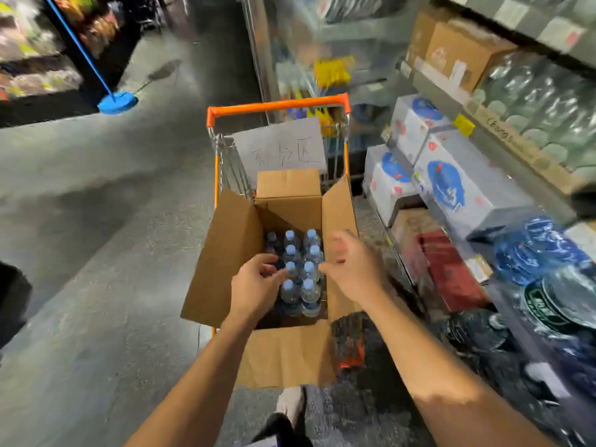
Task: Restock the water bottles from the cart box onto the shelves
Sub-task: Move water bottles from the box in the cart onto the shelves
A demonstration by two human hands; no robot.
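left grip [258,282] curled on bottle [292,269] | right grip [351,269] loose, empty | box [225,253] flaps flank

Cardboard box [283,353]: in the cart [277,106], flaps open. Water bottles [301,272]: upright in the box, in rows toward its right side. Paper sign [280,146]: at the cart's far end, behind the box. Left hand [254,285]: over the box's left part, fingers among the bottle caps. Right hand [354,269]: above the box's right flap. Shelves [503,130]: right of the cart. Mop [117,103]: on the floor, far left.
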